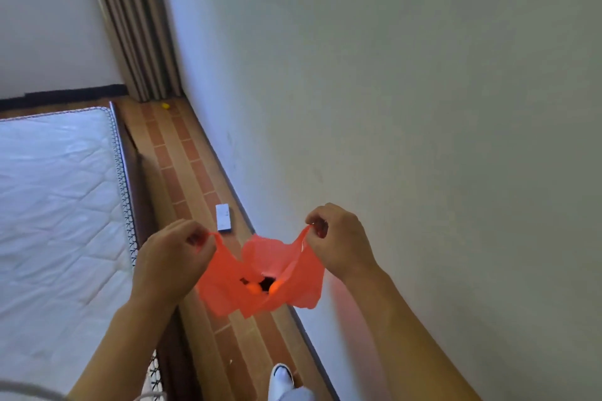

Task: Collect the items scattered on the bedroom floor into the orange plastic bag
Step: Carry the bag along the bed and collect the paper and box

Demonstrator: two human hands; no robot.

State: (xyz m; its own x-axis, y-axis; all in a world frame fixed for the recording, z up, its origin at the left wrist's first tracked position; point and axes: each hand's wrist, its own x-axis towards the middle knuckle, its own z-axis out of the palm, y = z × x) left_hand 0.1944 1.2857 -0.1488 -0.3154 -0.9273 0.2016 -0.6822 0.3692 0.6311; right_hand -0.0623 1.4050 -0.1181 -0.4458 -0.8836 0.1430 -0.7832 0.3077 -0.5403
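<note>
The orange plastic bag (260, 273) hangs spread between both hands above the floor. My left hand (169, 260) pinches its left handle, and my right hand (338, 241) pinches its right handle. Through the bag's mouth something dark and something orange show inside. A small white and grey box (223, 217) lies on the floor just beyond the bag, close to the wall. Far down the strip of floor, near the curtain, sits a small yellow item (165, 105).
A narrow strip of brown tiled floor (182, 153) runs between the bed with its bare white mattress (55, 192) on the left and the white wall (391, 107) on the right. A beige curtain (136, 26) hangs at the far end. My white shoe (282, 379) is below.
</note>
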